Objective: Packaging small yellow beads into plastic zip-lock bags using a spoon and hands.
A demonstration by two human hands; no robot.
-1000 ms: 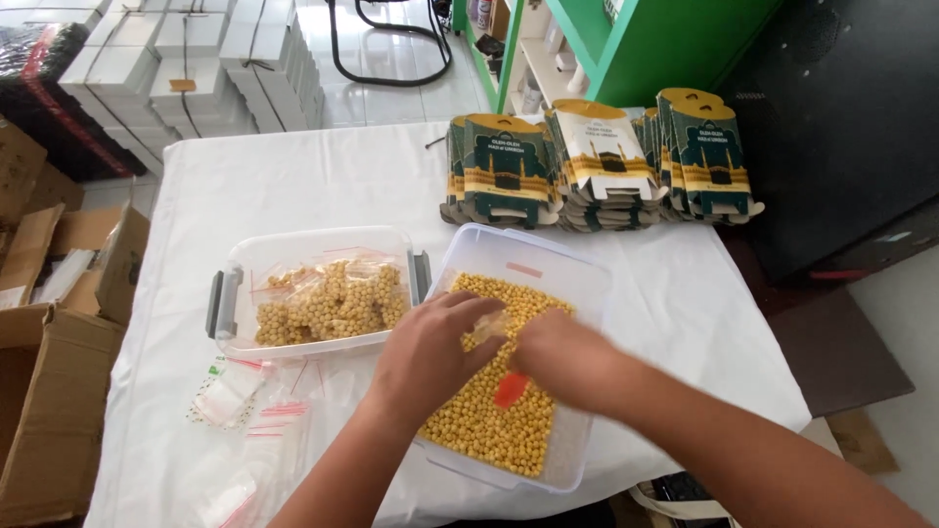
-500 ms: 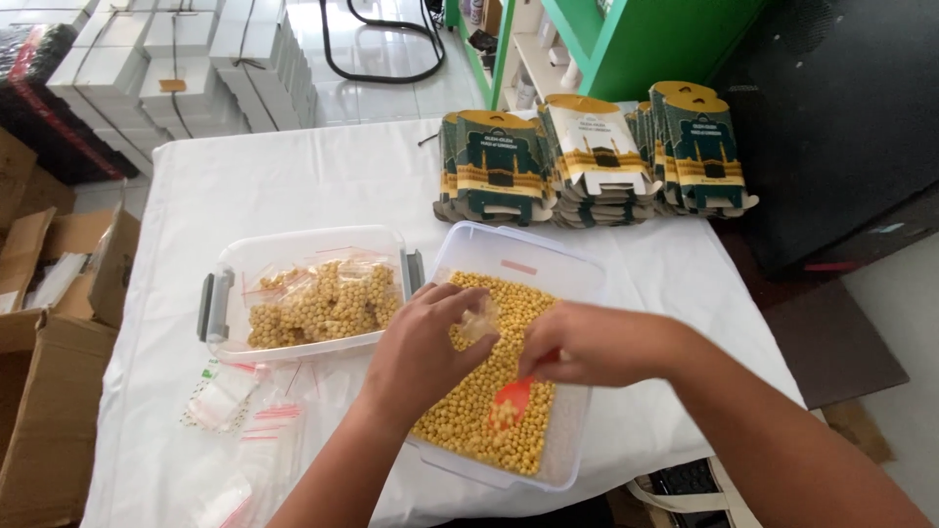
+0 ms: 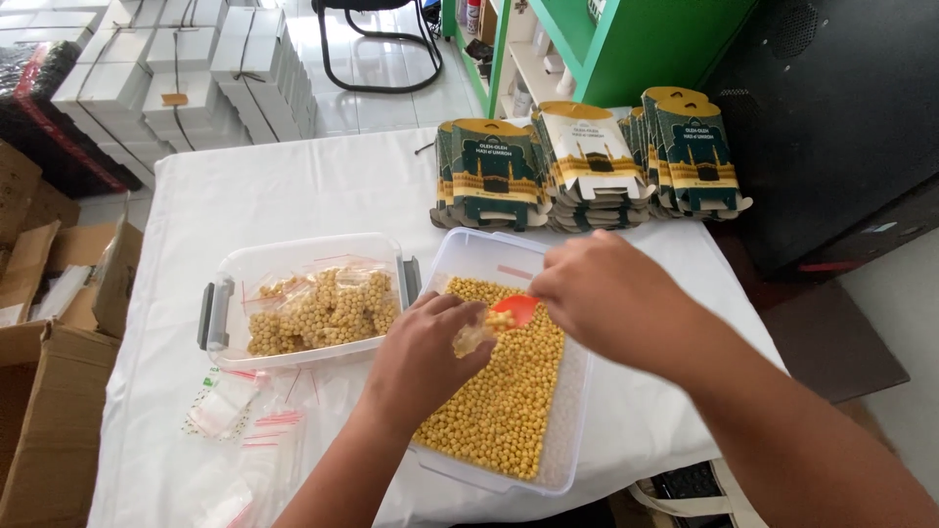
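So, only the one head view here, looking down at a surface [image 3: 293,186] with a white cloth over it. The left hand [image 3: 430,357] is clenched around a small clear bag [image 3: 473,335] that's got a few yellow round pieces in it, held just above the near tub [image 3: 572,430]. That tub is a clear plastic one, loaded with small yellow balls [image 3: 499,411], could be peas or candy, can't really tell. The right hand [image 3: 606,293] is gripping an orange scoop [image 3: 516,309], and the bowl of the scoop sits right at the mouth of the bag, touching it or close enough, with a few yellow pieces on it. So the bag is between the two hands, left fingers wrapped on it, scoop coming in from the right side.

Just left of that tub there's a second clear tub [image 3: 220,293] with grey clip handles, holding bags already filled with the same yellow stuff. In front of it, near the surface's edge, a loose pile of empty zip bags [image 3: 245,420]. At the far side, stacks of flat green and cream printed cartons [image 3: 587,161]. Cardboard boxes [image 3: 49,342] sit on the floor off to the left.
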